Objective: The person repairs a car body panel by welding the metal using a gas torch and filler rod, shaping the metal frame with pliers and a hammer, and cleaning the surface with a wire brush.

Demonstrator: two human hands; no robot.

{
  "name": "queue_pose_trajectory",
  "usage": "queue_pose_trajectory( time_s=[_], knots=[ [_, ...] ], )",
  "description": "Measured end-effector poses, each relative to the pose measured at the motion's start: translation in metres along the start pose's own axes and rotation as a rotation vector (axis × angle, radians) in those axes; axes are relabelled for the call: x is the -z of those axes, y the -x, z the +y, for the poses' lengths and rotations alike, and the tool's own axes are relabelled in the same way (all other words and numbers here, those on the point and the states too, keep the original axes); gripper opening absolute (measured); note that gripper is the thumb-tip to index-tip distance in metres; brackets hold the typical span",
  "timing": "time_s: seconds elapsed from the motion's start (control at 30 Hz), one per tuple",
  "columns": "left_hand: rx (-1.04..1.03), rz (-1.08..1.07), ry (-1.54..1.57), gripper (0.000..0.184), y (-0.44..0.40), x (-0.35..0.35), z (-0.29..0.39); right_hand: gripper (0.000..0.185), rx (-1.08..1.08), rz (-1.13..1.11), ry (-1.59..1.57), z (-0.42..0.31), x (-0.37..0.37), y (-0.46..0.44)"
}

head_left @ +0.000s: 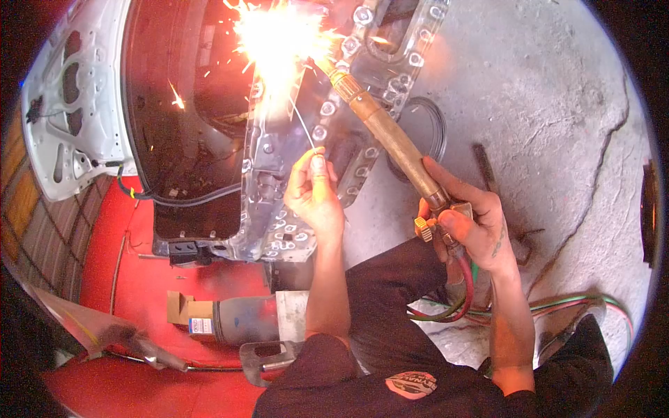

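My right hand [479,221] is wrapped round the brass body of a gas torch [390,129], near its valve knob [423,228]. The torch slants up to the left, and its tip is lost in a bright burst of sparks [279,42]. Pinched between the thumb and fingers of my left hand [317,191] is a thin filler rod [302,118], running up toward the glare. Below and around the sparks lies a bare metal car body panel [272,160] dotted with several ringed spot marks. The glare hides the spot where flame, rod and panel come together.
Red and green hoses [557,304] trail from the torch across the cracked concrete floor [543,90]. A coil of wire [426,132] lies beyond the torch. At left stand a white car door [77,104], a grey cylinder [244,319], a small cardboard box [202,308] and a locking clamp [265,359].
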State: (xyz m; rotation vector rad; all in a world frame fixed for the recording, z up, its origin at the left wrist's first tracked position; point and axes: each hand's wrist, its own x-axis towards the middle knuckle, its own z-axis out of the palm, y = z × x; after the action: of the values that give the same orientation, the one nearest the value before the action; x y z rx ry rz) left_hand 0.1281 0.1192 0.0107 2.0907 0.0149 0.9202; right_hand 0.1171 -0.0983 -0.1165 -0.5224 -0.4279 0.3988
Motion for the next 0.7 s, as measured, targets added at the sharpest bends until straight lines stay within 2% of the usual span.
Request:
queue_pose_trajectory(
  time_s=[0.7],
  knots=[
    [0.015,0.022,0.029,0.010,0.0005,-0.0023,-0.0010,0.064,0.006,0.000,-0.028,0.0036,0.0011,0.0008]
  ],
)
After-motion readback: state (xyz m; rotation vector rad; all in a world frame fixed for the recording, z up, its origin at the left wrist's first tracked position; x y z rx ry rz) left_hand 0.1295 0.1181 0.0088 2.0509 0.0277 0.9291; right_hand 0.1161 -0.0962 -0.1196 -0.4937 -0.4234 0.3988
